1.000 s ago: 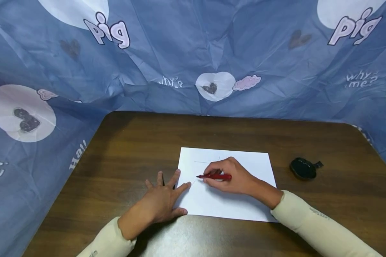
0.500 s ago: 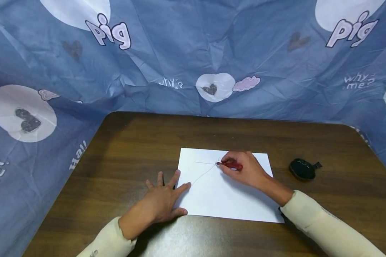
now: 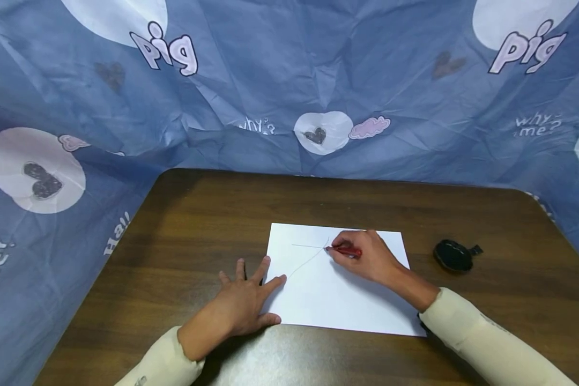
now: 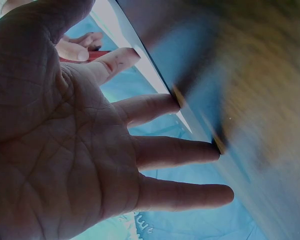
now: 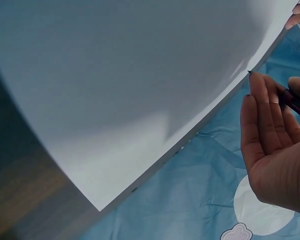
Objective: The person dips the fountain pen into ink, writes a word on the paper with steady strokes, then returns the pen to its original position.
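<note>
Five spread fingers: left hand (image 3: 241, 300) splayed apart, gripping nothing, index and thumb over the paper's 9 o'clock edge.
Paper (image 3: 313, 308): flat on the table (image 3: 198, 225), between the hands.
Slanted line (image 3: 305, 261): now in full view, climbing between 1 and 2 o'clock to meet the level line (image 3: 306, 245).
Red pen (image 3: 350, 251): up it's come from near that line's lower end a second ago, tip now at the meeting point, paper's 11 o'clock; drawing looks under way, contact I can't tell.
Right hand (image 3: 370, 258): fingers clamped on the pen.
Dark pan-shaped item (image 3: 453, 255): near 3 o'clock, untouched.
</note>
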`<state>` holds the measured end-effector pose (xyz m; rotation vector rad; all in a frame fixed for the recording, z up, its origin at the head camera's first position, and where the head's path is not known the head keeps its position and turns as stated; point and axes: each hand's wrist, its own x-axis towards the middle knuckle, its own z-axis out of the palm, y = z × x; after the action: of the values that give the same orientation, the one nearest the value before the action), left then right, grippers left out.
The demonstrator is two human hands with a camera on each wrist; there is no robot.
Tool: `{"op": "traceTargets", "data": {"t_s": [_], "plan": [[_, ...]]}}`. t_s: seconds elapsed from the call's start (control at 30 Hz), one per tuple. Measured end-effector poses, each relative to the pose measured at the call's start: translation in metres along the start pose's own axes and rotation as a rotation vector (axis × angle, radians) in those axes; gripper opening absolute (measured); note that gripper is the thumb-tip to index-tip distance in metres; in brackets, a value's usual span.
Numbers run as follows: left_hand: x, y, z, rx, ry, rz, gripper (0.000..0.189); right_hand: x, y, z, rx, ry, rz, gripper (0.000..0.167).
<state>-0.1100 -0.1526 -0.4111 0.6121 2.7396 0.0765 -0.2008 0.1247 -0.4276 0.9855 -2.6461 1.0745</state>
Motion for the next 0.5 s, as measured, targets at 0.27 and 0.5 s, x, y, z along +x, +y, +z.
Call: {"op": "traceTargets", "data": {"t_s": [0.27, 0.5], "plan": [[-0.0009, -0.0004, 0.0, 0.0, -0.001, 0.0, 0.076, 0.0008, -0.0007, 0.0004, -0.034, -0.008, 0.008, 0.008], [-0.0008, 0.0005, -0.0005, 0.005, 0.007, 0.001, 0.076, 0.0006, 0.0002, 0.0002, -0.054, -0.007, 0.008, 0.009]]}}
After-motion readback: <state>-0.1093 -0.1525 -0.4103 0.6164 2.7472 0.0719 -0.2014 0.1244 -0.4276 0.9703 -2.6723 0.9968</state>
